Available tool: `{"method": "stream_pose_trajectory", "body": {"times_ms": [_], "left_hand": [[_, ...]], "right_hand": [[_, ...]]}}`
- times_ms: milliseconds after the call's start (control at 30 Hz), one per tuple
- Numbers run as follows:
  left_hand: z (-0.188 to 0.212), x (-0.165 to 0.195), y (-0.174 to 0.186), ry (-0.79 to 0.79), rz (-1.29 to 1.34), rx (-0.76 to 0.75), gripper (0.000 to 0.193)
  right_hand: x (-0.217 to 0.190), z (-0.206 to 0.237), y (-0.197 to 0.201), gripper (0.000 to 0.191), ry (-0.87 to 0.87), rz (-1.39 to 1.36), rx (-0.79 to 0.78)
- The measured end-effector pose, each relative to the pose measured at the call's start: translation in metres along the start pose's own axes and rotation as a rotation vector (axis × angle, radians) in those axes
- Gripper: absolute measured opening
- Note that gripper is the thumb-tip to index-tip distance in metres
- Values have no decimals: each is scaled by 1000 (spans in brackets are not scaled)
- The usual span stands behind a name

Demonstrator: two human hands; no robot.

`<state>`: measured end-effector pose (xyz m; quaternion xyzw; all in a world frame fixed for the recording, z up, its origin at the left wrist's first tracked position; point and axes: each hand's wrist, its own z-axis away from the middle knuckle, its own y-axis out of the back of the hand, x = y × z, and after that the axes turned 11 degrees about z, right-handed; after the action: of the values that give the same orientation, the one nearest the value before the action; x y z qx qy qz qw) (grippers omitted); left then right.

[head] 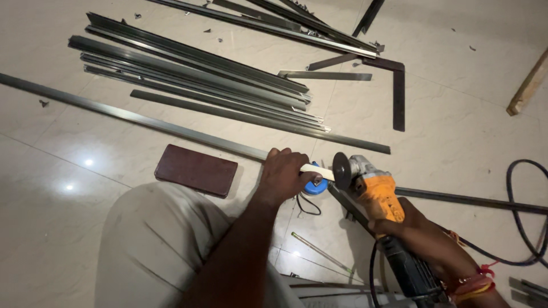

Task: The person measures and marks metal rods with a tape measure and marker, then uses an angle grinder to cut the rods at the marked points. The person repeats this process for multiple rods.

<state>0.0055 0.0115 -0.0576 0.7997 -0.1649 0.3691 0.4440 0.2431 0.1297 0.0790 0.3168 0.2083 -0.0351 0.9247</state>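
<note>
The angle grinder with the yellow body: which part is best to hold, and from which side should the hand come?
Hold the angle grinder by its dark rear handle, coming from behind, the cable end, as the right hand does. The cutting disc sits at the far front, so the back part keeps fingers away from it. The left hand steadies the metal strip beside the disc.

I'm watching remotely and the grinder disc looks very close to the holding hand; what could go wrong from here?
1. The left hand pins the pale strip right beside the disc of the angle grinder; a slip or kickback could likely cut the fingers.
2. The right hand alone steers the grinder, so control may be weak.
3. The black cable loops on the floor nearby and could snag.
</note>
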Motion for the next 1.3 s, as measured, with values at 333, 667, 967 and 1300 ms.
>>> {"method": "stream_pose_trajectory", "body": {"times_ms": [333,667,967,1300], "left_hand": [[-10,30,12,-87,-16,133,33],[-43,74,-118,-197,-245,-454,16],[-83,92,-134,-206,-345,-332,33],[-120,72,6,361,550,172,34]], "right_hand": [[84,11,16,57,-84,-768,70],[160,-1,46,46,238,-1141,249],[186,4,53,41,402,-1273,262],[167,2,47,46,320,-1172,270]]}}
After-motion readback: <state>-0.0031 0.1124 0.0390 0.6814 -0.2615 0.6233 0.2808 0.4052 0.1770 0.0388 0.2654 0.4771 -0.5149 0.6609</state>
